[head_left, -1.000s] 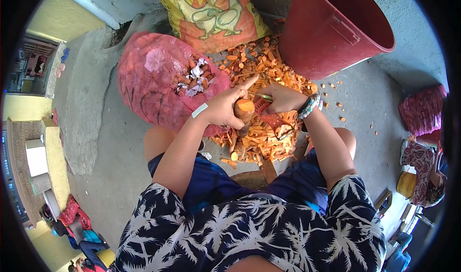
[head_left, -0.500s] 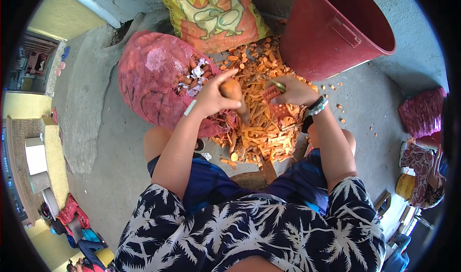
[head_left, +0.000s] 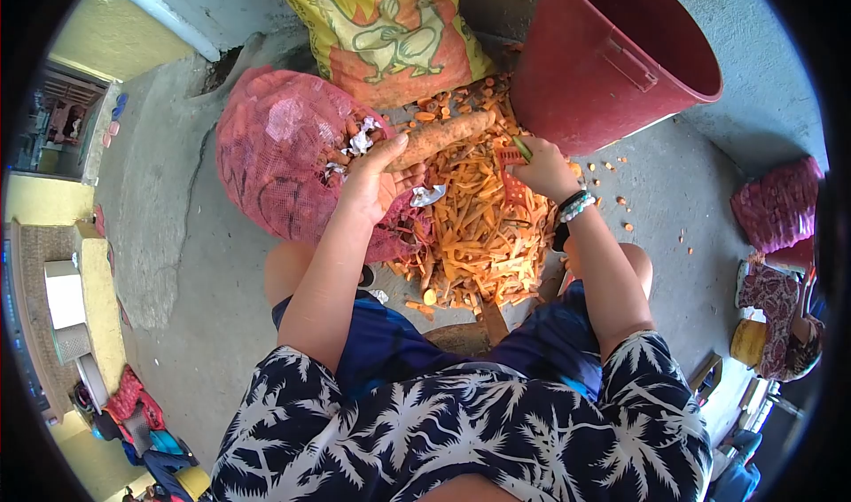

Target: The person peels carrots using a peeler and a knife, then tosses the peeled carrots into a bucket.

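My left hand [head_left: 377, 187] holds a large, unpeeled carrot [head_left: 443, 139] with the thumb over its thick end. The carrot's other end points up and right, above a heap of orange peelings [head_left: 483, 227]. Closed around a green-handled peeler [head_left: 523, 150] is my right hand [head_left: 550, 172]; the fingers hide most of the tool. Just below that hand, a red slotted plastic piece [head_left: 511, 159] shows among the peelings. To the left of the heap lies a red mesh sack [head_left: 275, 156] full of carrots, with white paper scraps [head_left: 361, 139] at its opening.
A tall red bin [head_left: 581, 77] stands behind the heap on the right, against the wall. Next to it is a yellow-orange sack printed with chickens [head_left: 390, 37]. Carrot ends [head_left: 620, 202] dot the concrete floor. A purple sack [head_left: 778, 208] sits at far right.
My left hand has turned palm up, and the carrot in it now points away to the right instead of down. My right hand has shifted slightly right. A whitish scrap now shows beside my left fingers.
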{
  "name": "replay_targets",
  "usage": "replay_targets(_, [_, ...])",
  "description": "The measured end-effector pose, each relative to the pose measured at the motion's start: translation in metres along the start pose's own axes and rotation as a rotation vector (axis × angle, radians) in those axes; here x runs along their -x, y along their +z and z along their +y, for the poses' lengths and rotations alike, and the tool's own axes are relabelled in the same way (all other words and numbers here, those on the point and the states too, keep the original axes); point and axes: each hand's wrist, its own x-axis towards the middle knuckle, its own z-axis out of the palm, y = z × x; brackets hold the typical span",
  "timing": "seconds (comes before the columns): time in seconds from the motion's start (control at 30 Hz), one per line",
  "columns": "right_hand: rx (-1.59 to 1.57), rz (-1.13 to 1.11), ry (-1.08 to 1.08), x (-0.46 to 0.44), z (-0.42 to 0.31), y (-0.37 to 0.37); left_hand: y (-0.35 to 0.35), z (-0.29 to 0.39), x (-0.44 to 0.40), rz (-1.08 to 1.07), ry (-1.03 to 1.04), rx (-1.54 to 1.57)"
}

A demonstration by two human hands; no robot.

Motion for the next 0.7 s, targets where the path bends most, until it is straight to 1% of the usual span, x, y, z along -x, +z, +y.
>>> replay_targets(0.03, [0.000,0.001,0.000,-0.001,0.000,0.001,-0.001,-0.002,0.000,-0.014,-0.019,0.021])
replay_targets(0.1, [-0.173,0.025,0.070,-0.005,-0.001,0.001,0.000,-0.004,0.001,-0.030,-0.036,0.043])
replay_targets(0.13, [-0.171,0.025,0.067,-0.004,-0.003,0.002,0.001,-0.006,0.001,-0.063,-0.073,0.057])
replay_targets(0.2, [-0.576,-0.084,0.078,0.002,-0.008,0.007,0.003,-0.008,0.001,-0.096,-0.110,0.072])
replay_targets(0.23, [-0.444,-0.130,0.056,-0.002,0.001,0.014,0.003,-0.009,0.000,-0.147,-0.123,0.052])
replay_targets(0.27, [-0.445,-0.130,0.058,-0.004,0.005,0.016,0.003,-0.011,0.000,-0.198,-0.137,0.033])
replay_targets(0.33, [-0.541,-0.258,0.063,-0.002,-0.008,0.013,0.005,-0.012,0.002,-0.157,-0.145,0.031])
replay_targets(0.37, [-0.509,-0.295,0.095,-0.001,-0.014,0.006,0.003,-0.013,0.002,-0.166,-0.134,-0.010])
replay_targets(0.47, [-0.573,-0.277,0.068,-0.005,-0.012,0.008,0.007,-0.010,0.006,-0.163,-0.098,-0.088])
replay_targets(0.53, [-0.539,-0.275,0.085,-0.006,-0.014,0.005,0.007,-0.010,0.007,-0.150,-0.076,-0.122])
replay_targets(0.6, [-0.507,-0.274,0.100,-0.007,-0.015,0.006,0.002,-0.009,0.005,-0.240,-0.076,-0.231])
replay_targets(0.63, [-0.515,-0.286,0.108,-0.007,-0.016,0.007,0.003,-0.010,0.006,-0.240,-0.076,-0.231])
replay_targets(0.7, [-0.522,-0.297,0.118,-0.010,-0.013,0.010,0.007,-0.014,0.008,-0.200,0.173,-0.469])
